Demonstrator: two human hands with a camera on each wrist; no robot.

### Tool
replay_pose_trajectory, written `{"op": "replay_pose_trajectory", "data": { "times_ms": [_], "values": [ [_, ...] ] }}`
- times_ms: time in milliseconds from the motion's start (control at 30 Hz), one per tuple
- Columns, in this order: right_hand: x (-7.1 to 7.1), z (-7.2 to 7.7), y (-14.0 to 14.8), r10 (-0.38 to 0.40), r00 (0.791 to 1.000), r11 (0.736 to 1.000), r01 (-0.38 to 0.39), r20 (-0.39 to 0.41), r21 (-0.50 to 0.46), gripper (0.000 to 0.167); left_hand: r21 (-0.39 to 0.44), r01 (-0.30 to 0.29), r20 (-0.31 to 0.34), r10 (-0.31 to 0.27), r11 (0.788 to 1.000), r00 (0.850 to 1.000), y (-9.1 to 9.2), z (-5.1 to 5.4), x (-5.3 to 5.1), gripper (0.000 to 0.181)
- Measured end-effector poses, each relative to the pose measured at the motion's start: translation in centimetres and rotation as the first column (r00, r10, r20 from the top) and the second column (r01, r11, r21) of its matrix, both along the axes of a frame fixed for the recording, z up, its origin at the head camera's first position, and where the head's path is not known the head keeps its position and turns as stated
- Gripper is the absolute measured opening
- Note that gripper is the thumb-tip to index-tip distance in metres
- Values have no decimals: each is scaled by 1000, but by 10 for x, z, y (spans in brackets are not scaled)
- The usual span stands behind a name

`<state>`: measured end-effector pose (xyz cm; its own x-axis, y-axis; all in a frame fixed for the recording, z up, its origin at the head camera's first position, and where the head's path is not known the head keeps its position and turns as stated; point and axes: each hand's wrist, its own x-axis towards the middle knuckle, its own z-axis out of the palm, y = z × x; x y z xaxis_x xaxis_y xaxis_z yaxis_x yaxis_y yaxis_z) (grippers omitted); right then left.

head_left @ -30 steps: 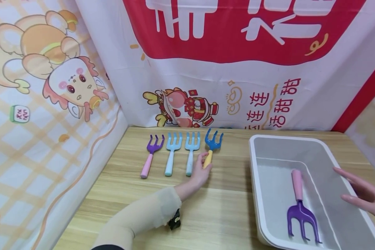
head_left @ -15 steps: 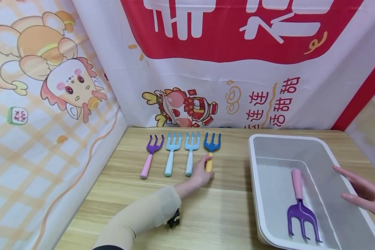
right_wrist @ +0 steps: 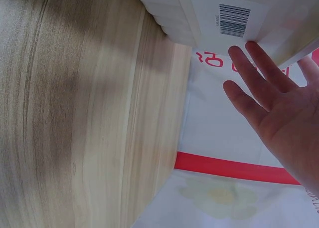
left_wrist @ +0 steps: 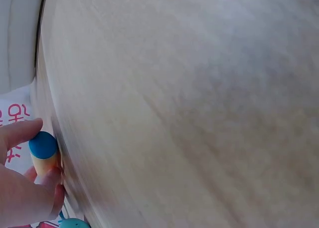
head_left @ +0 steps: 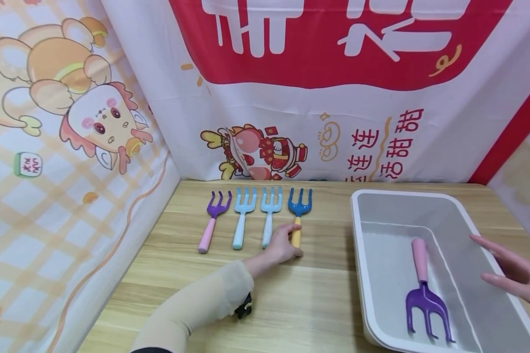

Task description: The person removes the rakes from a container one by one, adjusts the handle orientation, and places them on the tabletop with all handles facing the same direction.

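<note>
A blue hand fork with a yellow handle (head_left: 300,208) lies tines-away on the table, at the right end of a row. My left hand (head_left: 282,246) holds its handle between thumb and fingers. In the left wrist view, the handle's blue end cap (left_wrist: 43,146) shows between them. Two light-blue hand forks and a purple one with a pink handle (head_left: 206,237) complete the row to the left. My right hand (head_left: 518,274) has its fingers extended at the right wall of a grey plastic bin (head_left: 357,255); fingertips touch its outside in the right wrist view.
Inside the bin lies another purple hand fork with a pink handle (head_left: 420,264). A printed cloth (head_left: 327,132) hangs behind the wooden table (head_left: 318,304), and another cloth (head_left: 48,196) borders its left side. A barcode label (right_wrist: 233,21) is on the bin's outer wall.
The blue fork has turned from tilted to straight, its tines shifting slightly nearer me. My left hand has drawn slightly towards me along the handle. My right hand stays put.
</note>
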<state>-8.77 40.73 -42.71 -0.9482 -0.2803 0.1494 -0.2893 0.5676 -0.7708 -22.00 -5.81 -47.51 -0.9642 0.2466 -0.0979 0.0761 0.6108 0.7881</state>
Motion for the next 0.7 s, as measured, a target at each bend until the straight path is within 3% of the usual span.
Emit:
{"op": "replay_pose_trajectory", "data": {
  "times_ms": [233,433,700],
  "values": [
    [-1,2,0,-17,999,1000,16,27,26,82,5,-68,-35,69,998,997,5,-6,-1,72],
    [2,2,-3,-47,999,998,45,26,49,81,-19,-72,-58,71,997,996,9,-9,0,72],
    [2,3,-3,-24,1000,999,23,17,24,80,14,-72,-10,72,997,997,8,-5,-1,70]
  ]
}}
